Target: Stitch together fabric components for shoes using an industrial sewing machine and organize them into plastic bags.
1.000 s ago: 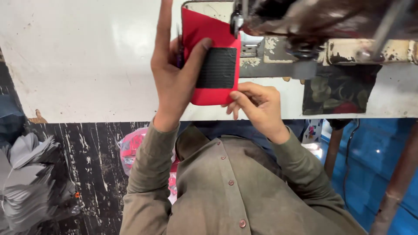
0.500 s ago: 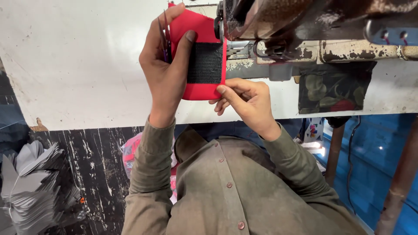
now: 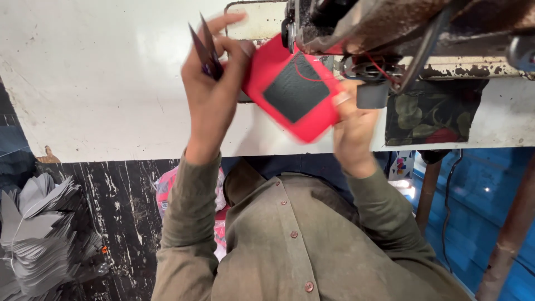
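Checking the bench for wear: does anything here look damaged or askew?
Yes. The sewing machine body looks rusty and chipped. The red piece with its black patch sits tilted, with loose red thread looping across it. The left hand holds snips.

The fabric piece (image 3: 292,92) lies on the table (image 3: 100,83), under the sewing machine (image 3: 390,33).

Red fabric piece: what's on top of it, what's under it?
On the red fabric piece sits a dark mesh patch, with loose red thread crossing it. The sewing machine head overhangs its upper corner. Below is the white table; the needle area is hidden.
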